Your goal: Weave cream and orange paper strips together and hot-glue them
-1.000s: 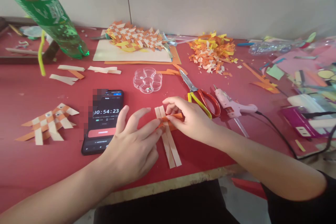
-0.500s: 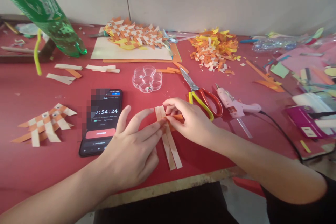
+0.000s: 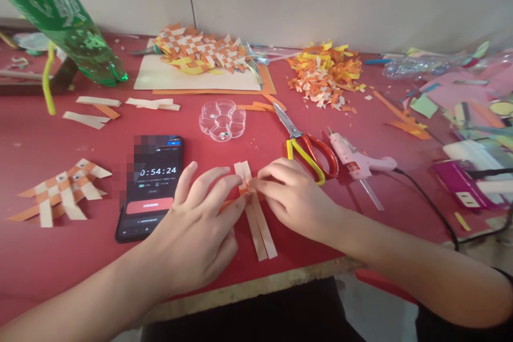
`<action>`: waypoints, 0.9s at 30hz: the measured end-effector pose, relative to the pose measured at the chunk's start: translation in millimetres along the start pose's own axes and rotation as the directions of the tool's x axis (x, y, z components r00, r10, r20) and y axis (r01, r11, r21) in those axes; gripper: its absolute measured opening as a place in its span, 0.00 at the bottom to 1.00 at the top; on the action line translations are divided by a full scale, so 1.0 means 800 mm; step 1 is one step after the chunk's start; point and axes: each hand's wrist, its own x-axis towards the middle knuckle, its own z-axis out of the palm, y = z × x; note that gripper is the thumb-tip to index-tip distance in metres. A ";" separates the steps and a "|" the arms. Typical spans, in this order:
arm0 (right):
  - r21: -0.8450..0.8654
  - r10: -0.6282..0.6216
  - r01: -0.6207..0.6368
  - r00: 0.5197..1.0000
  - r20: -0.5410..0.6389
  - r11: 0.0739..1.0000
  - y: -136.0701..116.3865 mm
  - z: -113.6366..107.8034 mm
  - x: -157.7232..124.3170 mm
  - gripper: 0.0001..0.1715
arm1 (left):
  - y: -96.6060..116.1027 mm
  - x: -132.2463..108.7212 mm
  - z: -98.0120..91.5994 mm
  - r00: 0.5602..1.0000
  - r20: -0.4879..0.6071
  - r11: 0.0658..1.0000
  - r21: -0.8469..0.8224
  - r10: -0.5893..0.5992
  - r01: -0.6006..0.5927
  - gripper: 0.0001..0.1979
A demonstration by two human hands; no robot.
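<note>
Two cream paper strips (image 3: 259,230) lie side by side on the red table, running away from its front edge. An orange paper strip (image 3: 227,204) crosses them between my hands, mostly covered by fingers. My left hand (image 3: 202,219) comes from the left, with its fingertips pressed on the crossing and its upper fingers raised and bent. From the right, my right hand (image 3: 298,197) pinches at the same crossing with thumb and fingers together. How the strips pass over or under each other there is hidden by the fingertips.
Left are a phone (image 3: 154,203) with a timer, woven paper fish (image 3: 66,189) and a green bottle (image 3: 80,26). Scissors (image 3: 298,133), a pink glue gun (image 3: 356,157) with cord and a clear flower-shaped box (image 3: 223,120) lie beyond my hands. Paper scraps (image 3: 326,72) are heaped behind.
The orange strip now shows on the left, under my left fingers, instead of under my right hand. My right fingers have moved slightly down and closer to the crossing.
</note>
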 end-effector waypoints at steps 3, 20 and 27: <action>-0.086 -0.053 0.054 0.998 0.020 0.995 -0.001 0.000 -0.001 0.15 | 0.000 0.000 0.000 1.000 0.008 1.000 0.002 -0.002 0.002 0.23; 0.145 0.136 -0.128 0.990 -0.045 0.981 -0.008 -0.013 -0.011 0.21 | -0.016 0.001 -0.005 0.989 -0.133 0.986 -0.146 0.065 -0.084 0.21; 0.090 0.045 -0.046 0.999 0.016 0.995 -0.044 -0.028 -0.017 0.08 | -0.017 0.004 -0.003 0.976 -0.215 0.997 -0.047 0.046 -0.057 0.17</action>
